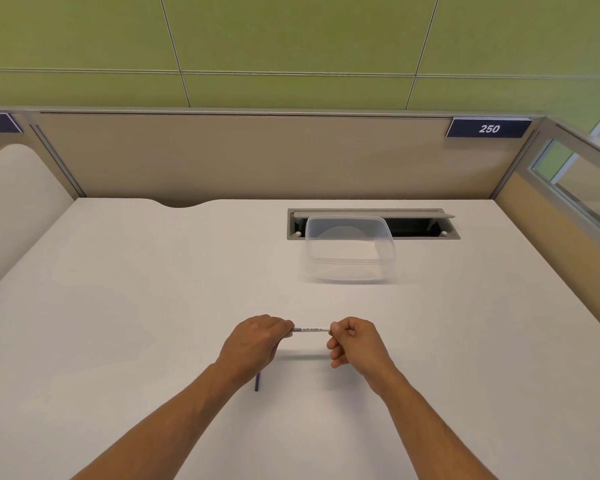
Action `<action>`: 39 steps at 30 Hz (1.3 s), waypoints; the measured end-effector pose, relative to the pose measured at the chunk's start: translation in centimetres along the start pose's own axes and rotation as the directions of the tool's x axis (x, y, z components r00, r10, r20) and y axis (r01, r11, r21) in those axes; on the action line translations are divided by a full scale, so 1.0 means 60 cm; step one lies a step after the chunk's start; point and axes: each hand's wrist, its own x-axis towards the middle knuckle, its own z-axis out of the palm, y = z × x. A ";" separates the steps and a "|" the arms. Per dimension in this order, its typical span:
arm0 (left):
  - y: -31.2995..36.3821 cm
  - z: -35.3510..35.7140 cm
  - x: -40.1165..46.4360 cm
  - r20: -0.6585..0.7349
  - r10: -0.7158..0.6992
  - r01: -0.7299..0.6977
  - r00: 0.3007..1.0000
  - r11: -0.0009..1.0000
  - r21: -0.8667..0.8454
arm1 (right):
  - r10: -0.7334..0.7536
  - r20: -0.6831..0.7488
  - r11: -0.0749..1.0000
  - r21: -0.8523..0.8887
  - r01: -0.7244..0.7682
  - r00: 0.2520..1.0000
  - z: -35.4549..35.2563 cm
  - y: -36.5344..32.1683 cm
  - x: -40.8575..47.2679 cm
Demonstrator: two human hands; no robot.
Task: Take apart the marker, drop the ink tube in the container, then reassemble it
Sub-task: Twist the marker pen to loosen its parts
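Note:
A white whiteboard marker (pixel 310 330) is held level above the white desk (pixel 118 306), near the front middle. My left hand (pixel 257 341) grips its left end and my right hand (pixel 352 339) pinches its right end, so both ends are hidden. A thin dark blue stick (pixel 256 382) lies on the desk under my left wrist, partly covered by it. A clear plastic container (pixel 349 251) stands open and empty farther back, right of centre.
A grey cable slot (pixel 426 226) with a raised flap is set in the desk behind the container. Beige partition walls enclose the desk at the back and right; one carries a plate reading 250 (pixel 489 128).

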 end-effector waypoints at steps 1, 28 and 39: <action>0.000 0.001 -0.001 0.003 -0.004 0.004 1.000 1.000 -0.003 | -0.015 -0.005 1.000 -0.007 0.015 1.000 0.000 0.001 0.000; 0.000 0.005 -0.001 0.050 -0.018 0.020 0.999 0.999 -0.030 | -0.039 -0.024 0.999 -0.003 0.039 0.999 0.000 0.004 0.003; 0.001 -0.004 0.004 0.029 -0.018 0.019 0.999 0.998 -0.052 | -0.181 -0.041 0.976 0.118 0.185 0.983 0.004 0.006 0.001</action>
